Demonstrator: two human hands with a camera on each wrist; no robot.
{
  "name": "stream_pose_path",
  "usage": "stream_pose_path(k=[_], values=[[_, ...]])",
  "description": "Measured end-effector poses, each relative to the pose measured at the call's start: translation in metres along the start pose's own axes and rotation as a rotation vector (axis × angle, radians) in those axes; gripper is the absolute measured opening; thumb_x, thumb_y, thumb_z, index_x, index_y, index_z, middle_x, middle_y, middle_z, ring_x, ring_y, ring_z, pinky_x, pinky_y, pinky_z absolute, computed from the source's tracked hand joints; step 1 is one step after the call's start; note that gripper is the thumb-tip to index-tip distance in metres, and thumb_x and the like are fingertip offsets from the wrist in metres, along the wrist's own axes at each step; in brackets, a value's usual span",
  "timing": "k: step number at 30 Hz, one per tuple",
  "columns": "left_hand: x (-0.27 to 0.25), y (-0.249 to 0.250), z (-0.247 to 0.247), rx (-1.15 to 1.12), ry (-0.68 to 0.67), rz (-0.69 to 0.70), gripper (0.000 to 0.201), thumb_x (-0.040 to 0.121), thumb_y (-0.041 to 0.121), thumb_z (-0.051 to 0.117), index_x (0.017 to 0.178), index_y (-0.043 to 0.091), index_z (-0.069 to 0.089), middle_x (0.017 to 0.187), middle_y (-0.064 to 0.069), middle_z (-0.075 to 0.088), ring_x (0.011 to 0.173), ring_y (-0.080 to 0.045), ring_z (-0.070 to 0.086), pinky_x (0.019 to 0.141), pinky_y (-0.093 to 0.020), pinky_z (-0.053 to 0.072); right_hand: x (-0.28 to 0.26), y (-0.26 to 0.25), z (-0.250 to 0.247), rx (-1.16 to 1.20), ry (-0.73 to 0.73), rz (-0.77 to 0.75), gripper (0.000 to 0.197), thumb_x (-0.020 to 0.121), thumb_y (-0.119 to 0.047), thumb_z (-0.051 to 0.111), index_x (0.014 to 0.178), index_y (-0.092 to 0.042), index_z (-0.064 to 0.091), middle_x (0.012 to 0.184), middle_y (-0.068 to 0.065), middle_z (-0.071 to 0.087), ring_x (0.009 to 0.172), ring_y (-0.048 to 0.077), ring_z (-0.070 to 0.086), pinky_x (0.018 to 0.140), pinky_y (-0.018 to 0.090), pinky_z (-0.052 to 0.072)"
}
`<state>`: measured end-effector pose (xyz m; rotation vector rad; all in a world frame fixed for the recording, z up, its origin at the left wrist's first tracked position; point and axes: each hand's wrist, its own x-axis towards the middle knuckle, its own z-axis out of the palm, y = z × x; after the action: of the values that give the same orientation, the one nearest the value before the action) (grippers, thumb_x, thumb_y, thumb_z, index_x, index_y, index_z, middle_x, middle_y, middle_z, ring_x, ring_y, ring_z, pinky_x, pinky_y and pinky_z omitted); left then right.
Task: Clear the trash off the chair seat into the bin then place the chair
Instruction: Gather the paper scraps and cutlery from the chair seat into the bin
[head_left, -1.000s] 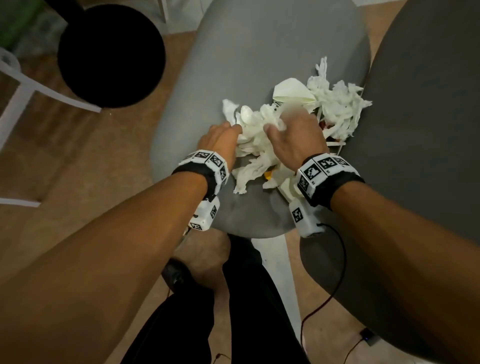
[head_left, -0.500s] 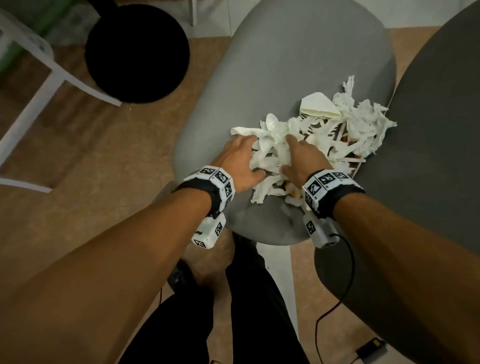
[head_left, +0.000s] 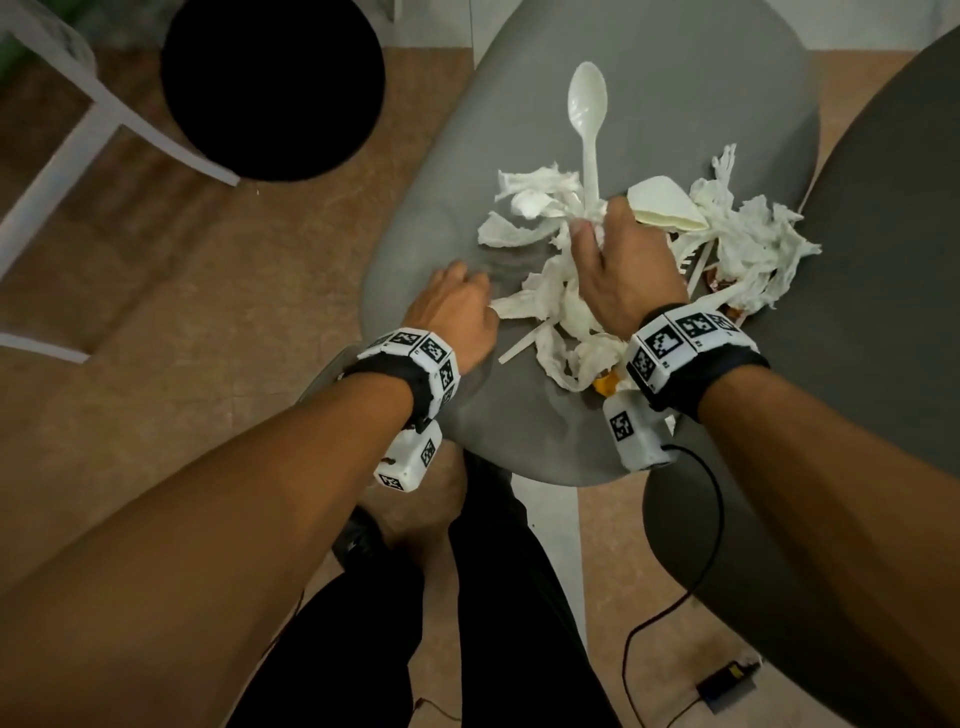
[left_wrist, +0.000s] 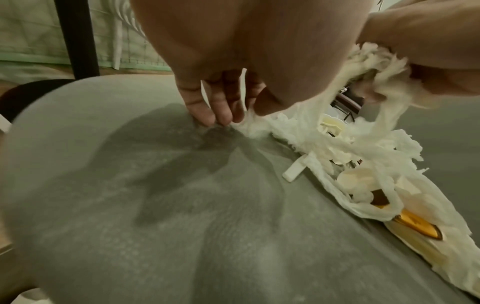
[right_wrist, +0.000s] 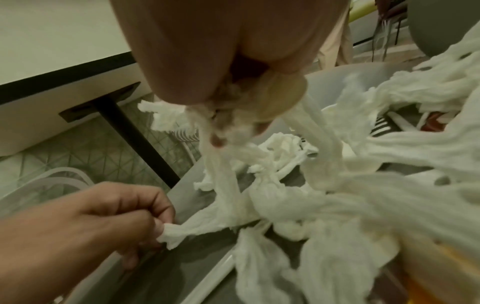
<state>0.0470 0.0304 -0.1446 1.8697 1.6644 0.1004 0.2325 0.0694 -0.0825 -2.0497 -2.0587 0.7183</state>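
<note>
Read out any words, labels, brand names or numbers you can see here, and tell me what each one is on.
No readable text anywhere.
Wristbands: only black-and-white square marker patterns, no letters or numbers.
Small dark device on the floor: a tiny yellow mark, too small to read.
Shredded tissue, white plastic spoon, grey chair seat: unmarked.

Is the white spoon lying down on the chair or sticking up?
Sticking up: the white plastic spoon rises bowl-first from the right hand, which grips it with torn white tissue above the grey chair seat.
</note>
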Motion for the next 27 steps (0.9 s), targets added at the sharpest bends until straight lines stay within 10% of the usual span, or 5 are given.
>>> stream_pose_path(k=[8,13,17,23,27], values=[[-0.027,-0.026,-0.02,-0.319,0.055,-0.2,0.02,0.083,0.025,0.039,0.07,0.016,0.052,0.064,-0.003,0.058,0.065,-0.03,0.058,0.059,-0.033,0.042,-0.03,-0.059,0.032,0.128,-0.183,-0.087,0.025,0.101,-0.035,0.043,0.099,-0.01,0.046,0.083,0.015,0.062,0.078,0.036,0.059,0.064,0.035,0.04],[-0.068,-0.077,-0.033,-0.434,0.175,-0.366,0.031,0.091,0.02,0.041,0.066,0.011,0.058,0.071,-0.009,0.064,0.072,-0.032,0.06,0.065,-0.034,0.044,-0.068,-0.119,0.083,0.342,-0.265,-0.081,0.028,0.099,-0.033,0.046,0.105,-0.007,0.055,0.096,0.011,0.068,0.085,0.027,0.061,0.073,0.031,0.044],[-0.111,-0.117,-0.033,-0.336,-0.03,-0.569,0.031,0.103,0.01,0.034,0.115,-0.008,0.056,0.116,-0.027,0.062,0.11,-0.04,0.056,0.093,-0.042,0.037,-0.099,-0.161,0.135,0.453,-0.435,0.018,0.026,0.099,-0.032,0.047,0.103,-0.008,0.057,0.101,0.011,0.068,0.094,0.027,0.062,0.083,0.033,0.048],[-0.147,-0.183,0.014,-0.515,0.068,-0.691,0.027,0.092,0.019,0.043,0.075,0.004,0.058,0.084,-0.017,0.066,0.081,-0.036,0.059,0.072,-0.037,0.045,-0.128,-0.175,0.222,0.482,-0.62,0.246,0.035,0.093,-0.041,0.043,0.098,-0.01,0.058,0.099,0.01,0.069,0.096,0.029,0.064,0.091,0.046,0.051],[-0.151,-0.205,0.071,-0.571,0.033,-0.718,0.017,0.092,0.016,0.049,0.081,0.008,0.058,0.085,-0.014,0.064,0.077,-0.028,0.058,0.071,-0.034,0.047,-0.13,-0.155,0.28,0.412,-0.721,0.425,0.043,0.086,-0.047,0.04,0.108,-0.016,0.06,0.112,0.013,0.069,0.101,0.034,0.066,0.092,0.046,0.054]])
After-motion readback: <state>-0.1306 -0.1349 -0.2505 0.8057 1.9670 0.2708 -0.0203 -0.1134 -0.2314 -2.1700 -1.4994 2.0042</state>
